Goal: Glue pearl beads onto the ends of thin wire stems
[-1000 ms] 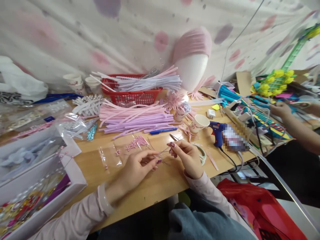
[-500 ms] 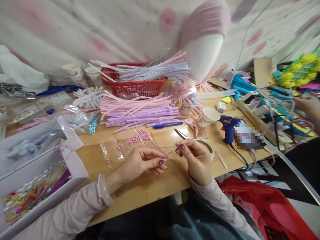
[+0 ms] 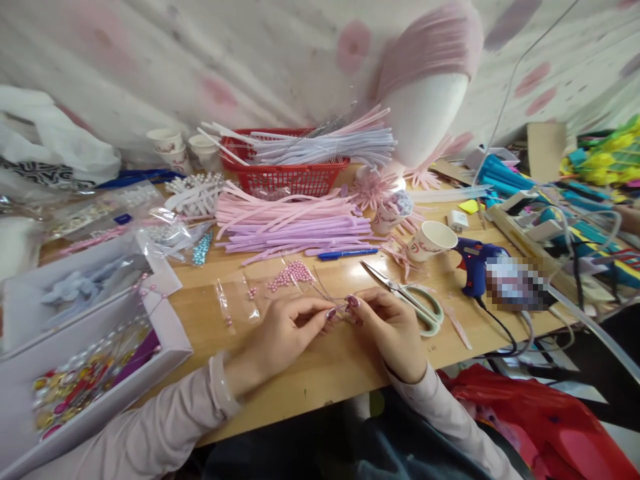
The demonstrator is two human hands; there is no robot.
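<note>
My left hand (image 3: 285, 330) and my right hand (image 3: 395, 327) meet over the front of the table, fingertips almost touching. Both are closed in a pinch on thin wires (image 3: 324, 292), whose loose ends point up and to the left. Fingers hide what sits at the joining point. Just behind the wires, a small heap of pink beads (image 3: 290, 275) lies on a clear plastic bag (image 3: 243, 300). Right beside my right hand rest scissors (image 3: 434, 310) with pale green handles, blades pointing away to the left.
Pink and lilac pipe cleaners (image 3: 300, 223) lie behind a blue pen (image 3: 347, 254). A red basket (image 3: 287, 180) stands at the back. Right are a paper cup (image 3: 431, 241) and blue glue gun (image 3: 473, 267); left, a white box (image 3: 170, 333) of beads. Another person's hand (image 3: 629, 219) shows far right.
My right hand has come in toward my left, closing the gap over the wires. The scissors' handles, hidden behind it before, now show. The whole view has shifted slightly left.
</note>
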